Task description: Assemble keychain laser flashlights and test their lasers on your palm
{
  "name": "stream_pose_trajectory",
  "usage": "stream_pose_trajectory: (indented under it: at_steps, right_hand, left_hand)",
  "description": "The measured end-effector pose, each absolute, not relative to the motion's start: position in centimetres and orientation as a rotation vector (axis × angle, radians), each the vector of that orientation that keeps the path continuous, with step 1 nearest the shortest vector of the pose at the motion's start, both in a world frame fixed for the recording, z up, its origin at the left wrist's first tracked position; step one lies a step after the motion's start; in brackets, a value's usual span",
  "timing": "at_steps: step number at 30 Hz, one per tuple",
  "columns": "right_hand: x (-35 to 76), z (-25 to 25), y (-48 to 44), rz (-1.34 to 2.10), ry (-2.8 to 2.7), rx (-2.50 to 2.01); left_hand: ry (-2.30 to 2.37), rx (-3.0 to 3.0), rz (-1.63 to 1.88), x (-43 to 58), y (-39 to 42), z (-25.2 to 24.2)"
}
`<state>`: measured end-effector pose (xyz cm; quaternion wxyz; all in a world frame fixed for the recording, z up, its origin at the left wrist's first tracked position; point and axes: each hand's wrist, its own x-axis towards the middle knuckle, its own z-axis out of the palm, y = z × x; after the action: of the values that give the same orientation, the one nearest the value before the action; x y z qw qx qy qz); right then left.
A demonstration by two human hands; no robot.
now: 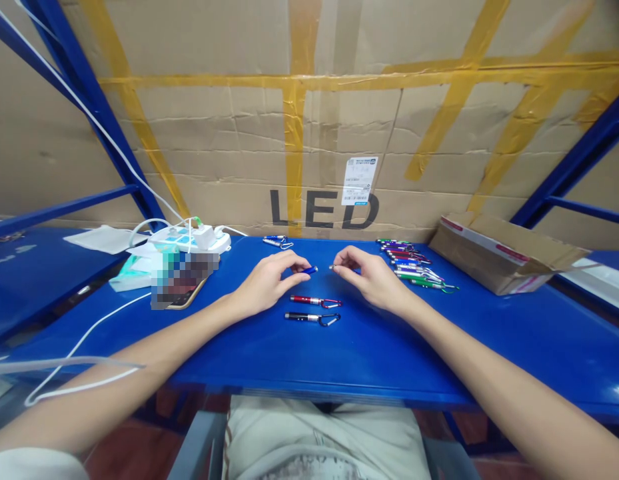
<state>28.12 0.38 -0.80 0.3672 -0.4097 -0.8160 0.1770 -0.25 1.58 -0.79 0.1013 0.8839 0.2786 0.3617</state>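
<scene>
My left hand [265, 285] is closed in a pinch around a short blue penlight piece [309, 270]. Facing it across a small gap, my right hand [370, 279] pinches another small penlight part with a silver tip [332, 267]; a bit of blue shows beneath the fingers, and the rest is hidden. Just below the hands, a red penlight [305, 300] with a carabiner clip lies flat. Nearer to me, parallel to it, is a black penlight [302, 317] with its own clip.
Several coloured penlights [406, 263] lie in a row right of my right hand, beside an open cardboard box [499, 257]. Two more penlights [275, 240] lie at the back. A phone [189, 283], power strip [204, 240] and white cables occupy the left. A large carton [229, 147] stands behind.
</scene>
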Motion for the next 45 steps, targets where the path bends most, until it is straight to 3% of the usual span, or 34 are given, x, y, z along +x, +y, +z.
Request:
stream_pose_trajectory:
  at_steps: [6,35,39,45]
  right_hand:
    - [26.6,0.1,-1.3,0.479,-2.016,-0.858]
    - [26.5,-0.8,-1.5,0.236,-2.246,-0.834]
    - [26.2,-0.7,-1.6,0.336,-2.219,-0.870]
    - [25.8,-1.0,-1.6,0.790,-2.009,-0.986]
  left_hand:
    - [0.762,2.647,1.080,-0.2,1.4,-0.7]
    - [0.676,2.938,1.084,-0.3,1.2,-1.1]
    - [0.651,3.070,1.091,-0.3,1.1,-1.0]
    - [0.601,3.224,1.167,-0.1,0.8,-0.9]
